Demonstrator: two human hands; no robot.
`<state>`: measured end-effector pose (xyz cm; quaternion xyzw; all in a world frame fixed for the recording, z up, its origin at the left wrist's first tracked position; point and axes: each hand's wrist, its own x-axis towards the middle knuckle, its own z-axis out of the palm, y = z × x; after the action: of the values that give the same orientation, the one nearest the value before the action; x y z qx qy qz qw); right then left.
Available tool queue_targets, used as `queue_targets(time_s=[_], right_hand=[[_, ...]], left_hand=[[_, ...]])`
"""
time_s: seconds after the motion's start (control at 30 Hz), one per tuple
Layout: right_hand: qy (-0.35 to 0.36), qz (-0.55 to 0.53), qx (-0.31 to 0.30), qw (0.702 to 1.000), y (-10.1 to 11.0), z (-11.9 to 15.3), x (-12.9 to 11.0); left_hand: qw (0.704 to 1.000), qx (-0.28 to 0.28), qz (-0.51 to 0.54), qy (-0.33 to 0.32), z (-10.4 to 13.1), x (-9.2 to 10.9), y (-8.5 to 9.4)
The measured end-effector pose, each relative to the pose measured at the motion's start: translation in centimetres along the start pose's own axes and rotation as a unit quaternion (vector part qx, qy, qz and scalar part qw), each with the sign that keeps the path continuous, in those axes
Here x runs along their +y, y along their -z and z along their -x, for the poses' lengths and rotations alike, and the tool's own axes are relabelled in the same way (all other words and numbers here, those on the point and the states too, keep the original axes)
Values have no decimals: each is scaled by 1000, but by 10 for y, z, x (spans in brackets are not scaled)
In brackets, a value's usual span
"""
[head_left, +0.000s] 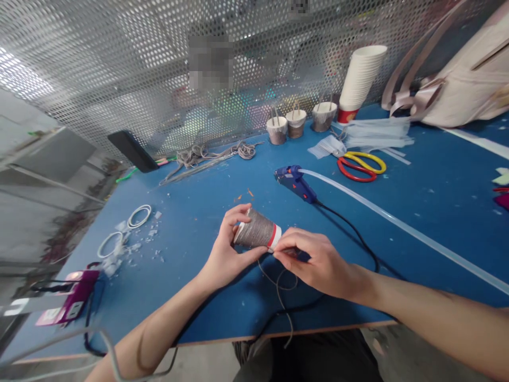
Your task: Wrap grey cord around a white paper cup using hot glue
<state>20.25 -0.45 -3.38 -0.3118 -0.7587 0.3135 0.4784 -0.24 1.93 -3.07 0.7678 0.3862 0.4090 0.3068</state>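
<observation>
Between my hands, a paper cup (258, 229) lies on its side, most of it wound with grey cord and a red and white band still bare. My left hand (230, 244) is wrapped round the cup, fingers on top and thumb below. My right hand (310, 257) pinches at the cup's right-hand edge; its fingertips are pressed together where the cord seems to be. From there the loose grey cord (280, 292) loops down over the table's front edge. A blue glue gun (296, 183) lies beyond the cup, a long clear glue stick (382, 212) in its back.
Red-and-yellow-handled scissors (361, 165), clear strips (376, 132) and a stack of paper cups (361, 77) are at the back right. Several cord-wrapped cups (296, 124) stand before the perforated screen. Cord bundles (210, 156), white rings (139, 216) and a purple power strip (77, 297) lie leftward.
</observation>
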Motion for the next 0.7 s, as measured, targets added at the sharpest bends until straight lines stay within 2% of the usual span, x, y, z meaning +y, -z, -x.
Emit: queue_targets(time_s=[0.1, 0.2, 0.4, 0.53, 0.6, 0.7], right_hand=[[106, 64, -14, 992, 1, 3, -2], [167, 129, -30, 977, 3, 5, -6], [214, 199, -49, 955, 5, 7, -13], [287, 272, -101, 913, 8, 15, -20], [308, 313, -86, 895, 12, 20, -23], [291, 320, -46, 901, 27, 28, -20]], left_hand=[[1000, 2, 13, -5, 0, -3, 1], [1000, 2, 8, -4, -1, -4, 2], [1000, 11, -15, 4, -2, -3, 1], [999, 26, -17, 10, -3, -5, 3], [999, 42, -20, 14, -5, -6, 6], [997, 76, -24, 11, -9, -8, 15]])
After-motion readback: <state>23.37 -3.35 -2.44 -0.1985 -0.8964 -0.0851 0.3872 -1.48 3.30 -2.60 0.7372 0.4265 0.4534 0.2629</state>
